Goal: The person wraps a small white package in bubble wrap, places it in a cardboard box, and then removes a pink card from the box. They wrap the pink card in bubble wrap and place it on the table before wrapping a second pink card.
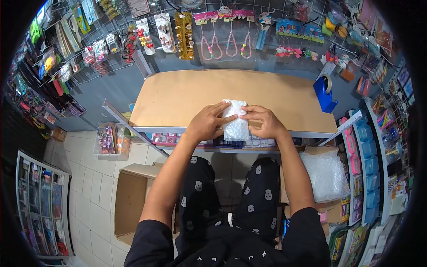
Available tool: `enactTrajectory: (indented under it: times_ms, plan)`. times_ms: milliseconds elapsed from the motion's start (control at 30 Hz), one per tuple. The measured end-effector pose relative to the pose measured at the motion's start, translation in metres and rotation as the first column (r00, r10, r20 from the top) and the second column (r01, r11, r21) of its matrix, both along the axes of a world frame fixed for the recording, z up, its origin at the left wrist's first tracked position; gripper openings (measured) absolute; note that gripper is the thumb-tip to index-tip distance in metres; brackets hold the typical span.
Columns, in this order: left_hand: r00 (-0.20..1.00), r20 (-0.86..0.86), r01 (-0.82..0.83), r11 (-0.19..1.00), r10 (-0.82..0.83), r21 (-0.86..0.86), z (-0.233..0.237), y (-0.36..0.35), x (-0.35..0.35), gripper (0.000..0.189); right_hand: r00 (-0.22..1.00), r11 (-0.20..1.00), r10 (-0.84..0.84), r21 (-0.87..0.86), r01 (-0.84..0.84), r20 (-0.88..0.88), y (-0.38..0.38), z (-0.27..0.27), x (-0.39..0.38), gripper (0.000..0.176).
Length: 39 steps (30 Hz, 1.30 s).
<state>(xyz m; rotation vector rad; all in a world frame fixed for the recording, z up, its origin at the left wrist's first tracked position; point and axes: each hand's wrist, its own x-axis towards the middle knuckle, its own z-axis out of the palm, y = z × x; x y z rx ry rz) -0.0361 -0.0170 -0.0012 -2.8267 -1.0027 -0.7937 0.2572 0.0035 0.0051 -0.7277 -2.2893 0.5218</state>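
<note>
A small flat packet wrapped in bubble wrap point(235, 127) is held upright at the front edge of the wooden table point(187, 91). My left hand point(207, 121) grips its left side, with fingers lying across the front of the wrap. From the right, my right hand point(264, 121) pinches the other edge, fingertips pressing on the upper part. What lies inside the wrap cannot be made out.
A blue tape dispenser point(326, 94) stands at the table's right end. An open cardboard box point(133, 200) sits on the floor at left, near a clear plastic bin point(112, 141). More bubble wrap point(327, 174) lies at right. Hanging goods point(229, 40) line the wall behind.
</note>
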Motion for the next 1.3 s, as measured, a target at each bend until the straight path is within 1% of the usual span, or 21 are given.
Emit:
enactTrajectory:
  times_ms: [67,167,333,433,533,633,667,767,800,833,867,933,967,1067,1167,1233,1300]
  plan:
    - [1.0,0.009,-0.002,1.0,0.002,0.001,-0.002,0.0,0.001,0.078,0.999,0.999,0.043,0.025,-0.043,0.028,-0.003,0.0,0.002,0.048]
    - [1.0,0.025,-0.001,1.0,0.001,-0.003,-0.005,0.003,0.0,0.076,0.998,0.997,0.011,0.071,-0.016,0.068,-0.004,0.0,0.0,0.047]
    - [0.999,0.037,-0.028,1.0,0.028,-0.004,-0.004,-0.001,0.002,0.076,0.999,0.994,-0.004,0.112,-0.001,0.045,-0.001,-0.011,-0.002,0.041]
    - [0.998,0.06,-0.013,1.0,0.014,-0.022,0.0,-0.004,0.003,0.076,1.0,0.996,-0.002,0.091,0.002,0.007,-0.001,-0.012,-0.004,0.039]
    - [1.0,0.024,0.017,1.0,-0.018,0.019,-0.002,-0.001,-0.001,0.072,1.0,0.995,0.0,0.097,0.002,-0.012,-0.004,-0.008,-0.004,0.035]
    - [0.999,0.045,0.022,1.0,-0.022,0.004,-0.004,0.0,-0.002,0.063,1.0,0.997,0.003,0.082,-0.001,-0.027,-0.004,-0.006,-0.006,0.032]
    - [0.999,0.044,0.015,1.0,-0.015,0.003,-0.004,0.001,-0.002,0.053,0.999,0.998,0.004,0.068,-0.002,-0.032,-0.004,-0.006,-0.005,0.032]
    - [0.998,0.068,-0.001,1.0,0.003,-0.019,-0.004,0.001,-0.001,0.026,0.999,1.0,-0.017,-0.005,0.017,-0.049,-0.004,-0.005,-0.006,0.021]
    - [0.996,0.093,-0.005,0.999,0.009,-0.036,-0.002,0.0,0.0,0.019,0.998,1.0,-0.027,-0.006,0.026,-0.05,-0.004,-0.005,-0.006,0.017]
    - [0.993,0.118,-0.01,0.999,0.016,-0.051,0.0,-0.001,0.001,0.017,0.998,0.999,-0.035,-0.006,0.035,-0.051,-0.004,-0.006,-0.006,0.014]
    - [0.99,0.141,-0.008,0.999,0.015,-0.047,0.002,0.0,0.001,0.022,0.998,0.999,-0.042,-0.002,0.042,-0.053,-0.002,-0.005,-0.007,0.011]
    - [0.982,0.188,-0.005,0.999,0.015,-0.053,0.001,-0.001,0.003,0.039,0.995,0.998,-0.054,-0.017,0.052,-0.083,-0.002,-0.005,-0.009,0.015]
    - [0.979,0.203,-0.005,0.998,0.017,-0.062,0.001,0.0,0.003,0.04,0.994,0.998,-0.058,-0.024,0.056,-0.097,-0.001,-0.004,-0.009,0.019]
    - [0.968,0.249,-0.006,0.994,0.033,-0.107,0.001,0.0,0.004,0.042,0.984,0.991,-0.114,-0.082,0.104,-0.135,-0.004,0.0,-0.014,0.019]
    - [0.959,0.277,-0.016,0.989,0.058,-0.149,0.003,-0.001,0.005,0.041,0.984,0.987,-0.127,-0.114,0.113,-0.127,-0.003,0.001,-0.015,0.022]
    - [0.963,0.266,-0.013,0.989,0.051,-0.146,0.004,0.001,0.005,0.039,0.983,0.989,-0.124,-0.096,0.112,-0.135,-0.005,0.003,-0.016,0.024]
    - [0.96,0.269,-0.025,0.983,0.074,-0.181,0.006,0.001,0.005,0.037,0.981,0.989,-0.13,-0.094,0.117,-0.144,-0.006,0.004,-0.017,0.025]
